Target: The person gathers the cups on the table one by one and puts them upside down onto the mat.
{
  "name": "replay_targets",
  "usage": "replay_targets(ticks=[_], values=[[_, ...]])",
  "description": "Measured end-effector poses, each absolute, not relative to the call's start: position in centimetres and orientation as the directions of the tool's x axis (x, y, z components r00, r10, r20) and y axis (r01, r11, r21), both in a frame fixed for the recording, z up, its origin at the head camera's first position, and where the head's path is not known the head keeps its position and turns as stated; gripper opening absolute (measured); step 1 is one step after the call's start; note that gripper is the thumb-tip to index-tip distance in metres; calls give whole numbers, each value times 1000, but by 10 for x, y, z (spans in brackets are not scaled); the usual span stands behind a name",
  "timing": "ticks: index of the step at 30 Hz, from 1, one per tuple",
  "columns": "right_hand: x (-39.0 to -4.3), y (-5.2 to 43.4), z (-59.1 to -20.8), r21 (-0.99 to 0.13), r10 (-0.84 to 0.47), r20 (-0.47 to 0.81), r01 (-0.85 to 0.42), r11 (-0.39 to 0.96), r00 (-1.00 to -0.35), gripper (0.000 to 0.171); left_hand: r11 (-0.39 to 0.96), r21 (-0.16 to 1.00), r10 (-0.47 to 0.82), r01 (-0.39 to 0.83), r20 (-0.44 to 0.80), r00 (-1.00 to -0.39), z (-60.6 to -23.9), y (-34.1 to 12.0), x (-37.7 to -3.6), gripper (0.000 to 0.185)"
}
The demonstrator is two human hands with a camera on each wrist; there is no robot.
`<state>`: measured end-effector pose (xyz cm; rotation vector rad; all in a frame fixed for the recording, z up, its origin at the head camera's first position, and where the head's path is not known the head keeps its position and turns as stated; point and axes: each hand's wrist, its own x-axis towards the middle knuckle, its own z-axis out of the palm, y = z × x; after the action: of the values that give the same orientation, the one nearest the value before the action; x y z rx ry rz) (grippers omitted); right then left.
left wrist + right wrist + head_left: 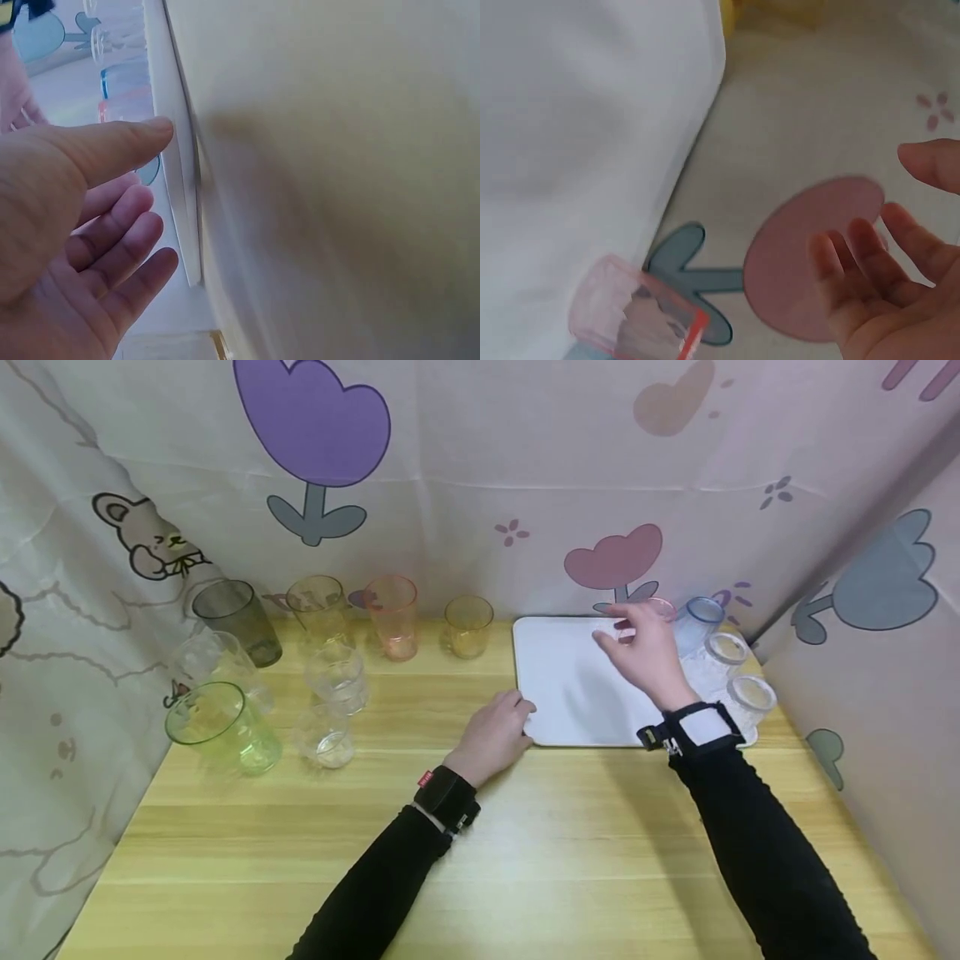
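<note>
A white tray [570, 693] lies on the wooden table, toward the back right. My left hand [495, 735] is at its front left corner; in the left wrist view the thumb [142, 142] meets the tray's edge and the other fingers are loosely bent. Over the tray's right half hovers my right hand [645, 652], fingers spread and holding nothing. Along the right side of the tray stand a pink glass [604, 300], a blue glass [697, 625] and two clear glasses, one behind the other [726, 649]. My right hand partly covers the pink one in the head view.
Left of the tray stand a short amber glass [469, 627], a tall pink glass [393, 622], another amber glass [315, 606], a grey glass [243, 622], a green glass [225, 727] and several clear ones [337, 681]. Patterned curtains [450, 460] hang behind and beside the table.
</note>
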<state>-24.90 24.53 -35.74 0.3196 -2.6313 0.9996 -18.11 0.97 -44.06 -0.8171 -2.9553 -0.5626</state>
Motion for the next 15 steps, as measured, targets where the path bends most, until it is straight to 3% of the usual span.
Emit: replay_targets(ticks=[9,15], values=[[-214,220,-392,-603,-260,293,-389,696,-920,31,785,425,407,450,193,-893,-440,-9,-188,43],[-198,205,-408,-578,-340,222,-404,709,-914,29,768,538,260,347,233,-937,-434,-23,-198,45]])
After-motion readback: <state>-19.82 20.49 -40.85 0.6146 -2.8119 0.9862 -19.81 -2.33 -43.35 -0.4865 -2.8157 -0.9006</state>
